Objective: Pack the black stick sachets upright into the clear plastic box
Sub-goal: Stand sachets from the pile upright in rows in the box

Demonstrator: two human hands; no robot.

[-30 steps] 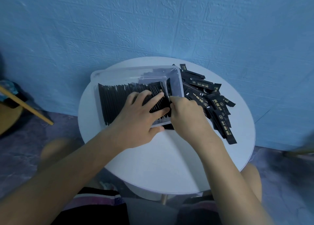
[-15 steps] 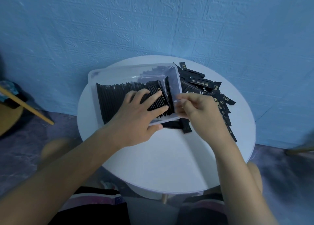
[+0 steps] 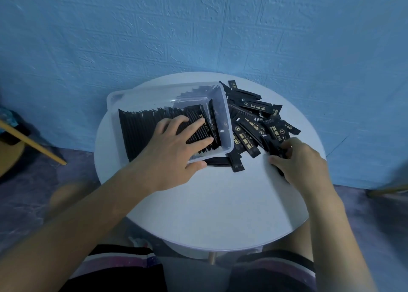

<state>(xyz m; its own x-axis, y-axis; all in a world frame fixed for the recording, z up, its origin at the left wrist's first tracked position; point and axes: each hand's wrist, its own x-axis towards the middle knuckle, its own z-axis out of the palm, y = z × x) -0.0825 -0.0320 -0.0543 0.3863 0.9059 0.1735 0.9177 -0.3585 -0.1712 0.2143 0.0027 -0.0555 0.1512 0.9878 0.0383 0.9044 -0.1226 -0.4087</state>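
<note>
The clear plastic box (image 3: 141, 94) lies on the round white table, holding a long row of upright black stick sachets (image 3: 141, 132). My left hand (image 3: 174, 152) rests flat on that row with fingers spread, pressing the sachets toward the left, thumb on the box's near rim. A loose pile of black sachets (image 3: 254, 124) lies right of the box. My right hand (image 3: 298, 159) is at the near right end of that pile, fingers curled around a sachet there. A few sachets (image 3: 234, 161) lie under the box's near right corner.
The round white table (image 3: 209, 214) stands against a blue textured wall (image 3: 198, 26). A wooden chair leg (image 3: 33, 143) is at the left on the floor. My knees are under the table's near edge.
My right hand has drawn away from the box's right end and gone right to the loose pile, closing on a sachet. My left hand stays on the packed row.
</note>
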